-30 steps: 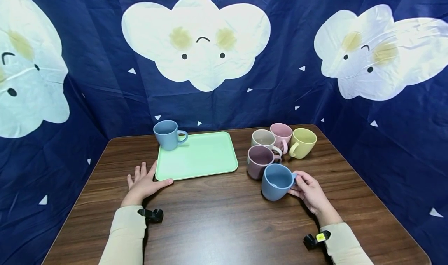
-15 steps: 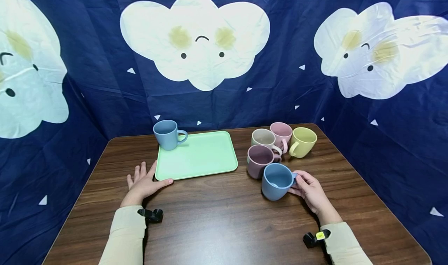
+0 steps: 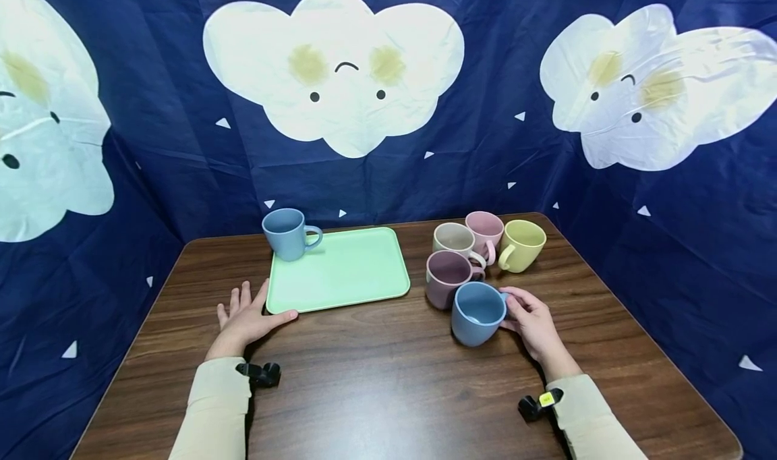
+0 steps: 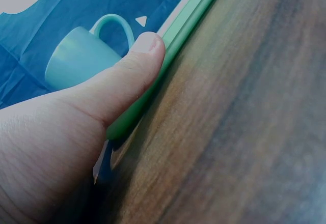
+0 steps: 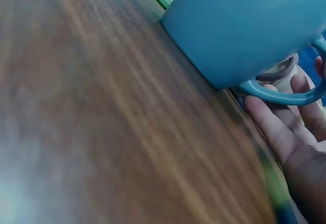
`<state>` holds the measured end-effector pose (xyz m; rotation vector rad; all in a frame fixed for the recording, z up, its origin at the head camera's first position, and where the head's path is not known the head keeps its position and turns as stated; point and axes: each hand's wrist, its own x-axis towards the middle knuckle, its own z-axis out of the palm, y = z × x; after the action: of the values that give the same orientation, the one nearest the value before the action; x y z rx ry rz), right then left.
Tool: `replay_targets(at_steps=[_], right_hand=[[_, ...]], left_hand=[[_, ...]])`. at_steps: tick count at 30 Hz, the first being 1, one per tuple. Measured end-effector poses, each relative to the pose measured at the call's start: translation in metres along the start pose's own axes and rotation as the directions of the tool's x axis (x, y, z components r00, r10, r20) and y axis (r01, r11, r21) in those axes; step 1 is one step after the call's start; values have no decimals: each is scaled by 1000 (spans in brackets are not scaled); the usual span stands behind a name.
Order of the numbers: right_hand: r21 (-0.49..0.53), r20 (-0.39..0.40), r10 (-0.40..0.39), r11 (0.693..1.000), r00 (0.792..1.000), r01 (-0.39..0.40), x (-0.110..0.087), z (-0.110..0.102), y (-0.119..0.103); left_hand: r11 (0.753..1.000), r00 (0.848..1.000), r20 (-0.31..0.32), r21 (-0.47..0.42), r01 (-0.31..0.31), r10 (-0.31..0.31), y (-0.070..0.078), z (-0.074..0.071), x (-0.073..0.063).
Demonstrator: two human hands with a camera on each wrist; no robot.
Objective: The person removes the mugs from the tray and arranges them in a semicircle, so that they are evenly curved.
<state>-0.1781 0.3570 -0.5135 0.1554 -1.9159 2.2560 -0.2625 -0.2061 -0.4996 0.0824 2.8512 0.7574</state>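
My right hand (image 3: 534, 325) pinches the handle of a blue mug (image 3: 476, 315) standing upright at the front of the mug group. In the right wrist view that blue mug (image 5: 244, 25) fills the top, its base right at the table surface, with fingers (image 5: 275, 127) beside and below the handle. My left hand (image 3: 245, 325) lies with spread fingers at the near left corner of a mint green tray (image 3: 340, 271). Its thumb (image 4: 127, 79) lies along the tray's edge in the left wrist view. Another blue mug (image 3: 287, 237) stands upright on the tray's far left corner, handle to the right.
Behind the held mug stand a mauve mug (image 3: 446, 281), a beige mug (image 3: 452, 241), a pink mug (image 3: 483, 229) and a yellow mug (image 3: 523, 245), close together. They share a brown wooden table (image 3: 364, 379). Dark blue cloth (image 3: 388, 183) with white clouds hangs behind it.
The right hand's fingers have shifted slightly on the handle, closer to the mug's body. The whole head view has moved a little. Mugs, tray and left hand keep their places.
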Motion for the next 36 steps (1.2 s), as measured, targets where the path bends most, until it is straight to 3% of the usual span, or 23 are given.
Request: replay_targets(at_steps=[11, 20, 31, 36], right_hand=[[-44, -81, 21, 999, 997, -24, 11, 13, 4], [-62, -100, 40, 997, 994, -47, 13, 14, 5], [-144, -115, -29, 989, 993, 13, 21, 21, 9], [-159, -130, -22, 987, 991, 1, 21, 22, 7]], left_hand=[[1000, 1000, -8, -21, -1, 0, 0, 0, -1], [1000, 1000, 6, -13, 0, 1, -1, 0, 0], [1000, 1000, 5, 1, 1, -1, -3, 1, 1], [1000, 1000, 0, 2, 0, 0, -3, 1, 1]])
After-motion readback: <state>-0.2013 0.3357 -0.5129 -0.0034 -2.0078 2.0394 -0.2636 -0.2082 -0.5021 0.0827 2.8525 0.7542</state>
